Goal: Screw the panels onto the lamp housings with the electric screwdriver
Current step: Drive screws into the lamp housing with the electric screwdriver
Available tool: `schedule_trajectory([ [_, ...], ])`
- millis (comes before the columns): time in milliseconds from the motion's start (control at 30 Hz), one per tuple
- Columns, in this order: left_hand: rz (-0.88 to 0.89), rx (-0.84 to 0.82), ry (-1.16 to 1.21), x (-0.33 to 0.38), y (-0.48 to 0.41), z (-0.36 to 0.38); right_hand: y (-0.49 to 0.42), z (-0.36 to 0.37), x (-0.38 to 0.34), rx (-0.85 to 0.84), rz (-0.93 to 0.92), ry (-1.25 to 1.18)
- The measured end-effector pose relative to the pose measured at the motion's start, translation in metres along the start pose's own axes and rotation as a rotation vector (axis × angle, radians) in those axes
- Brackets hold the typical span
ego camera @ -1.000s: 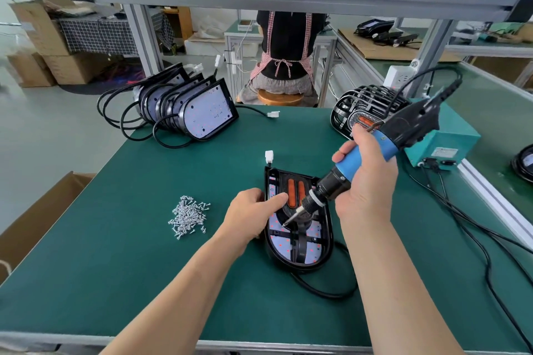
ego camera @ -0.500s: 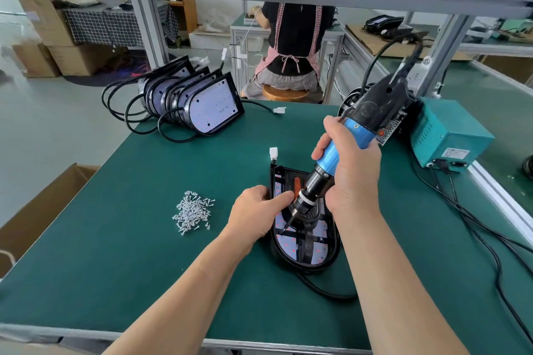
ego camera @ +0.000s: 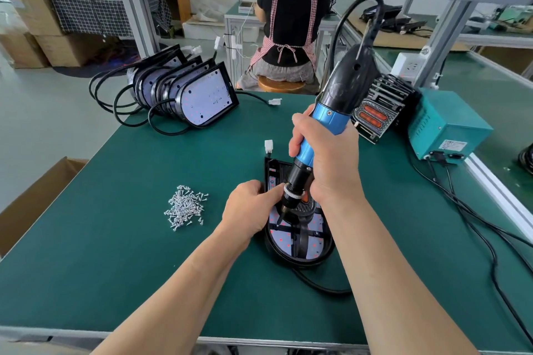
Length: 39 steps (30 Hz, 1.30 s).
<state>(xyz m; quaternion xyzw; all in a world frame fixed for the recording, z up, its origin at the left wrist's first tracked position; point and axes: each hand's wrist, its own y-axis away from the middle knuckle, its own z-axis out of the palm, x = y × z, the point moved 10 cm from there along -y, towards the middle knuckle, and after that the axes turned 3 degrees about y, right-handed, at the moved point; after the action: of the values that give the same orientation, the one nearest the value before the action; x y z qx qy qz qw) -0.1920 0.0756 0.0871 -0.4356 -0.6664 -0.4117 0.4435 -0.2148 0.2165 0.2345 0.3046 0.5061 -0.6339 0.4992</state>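
A black lamp housing lies flat on the green bench with a black grid panel over its white LED board. My right hand grips the blue and black electric screwdriver, held nearly upright with its bit down on the left part of the panel. My left hand holds the housing's left edge, fingertips beside the bit. A heap of silver screws lies to the left.
Several lamp housings with black cables lean in a row at the back left. More grid panels and a teal power box stand at the back right; cables trail along the right. A person sits behind the bench. A cardboard box stands at left.
The screwdriver has swung from a slant to nearly upright and its bit has come down onto the panel. My left hand stayed at the housing's left edge.
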Motion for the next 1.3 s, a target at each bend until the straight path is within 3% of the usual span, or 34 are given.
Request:
schedule_trajectory([
  [633, 0.007, -0.008, -0.017, 0.004, 0.004, -0.003, 0.003, -0.009, -0.015, -0.073, -0.029, -0.112],
  [800, 0.008, -0.012, -0.028, 0.006, 0.008, -0.005, -0.001, -0.032, -0.026, 0.049, -0.021, -0.273],
  [1033, 0.002, 0.018, -0.034, 0.008, 0.012, -0.017, 0.013, -0.088, 0.023, 0.372, 0.21, -0.487],
  [1133, 0.075, 0.14, -0.112, 0.014, 0.01, -0.046, 0.023, -0.107, 0.037, 0.458, 0.235, -0.471],
  [1233, 0.131, 0.338, -0.309, 0.024, 0.007, -0.096, 0.028, -0.118, 0.045, 0.491, 0.243, -0.451],
  [1300, 0.137, 0.378, -0.459, 0.026, 0.0, -0.12, 0.03, -0.119, 0.047, 0.497, 0.247, -0.454],
])
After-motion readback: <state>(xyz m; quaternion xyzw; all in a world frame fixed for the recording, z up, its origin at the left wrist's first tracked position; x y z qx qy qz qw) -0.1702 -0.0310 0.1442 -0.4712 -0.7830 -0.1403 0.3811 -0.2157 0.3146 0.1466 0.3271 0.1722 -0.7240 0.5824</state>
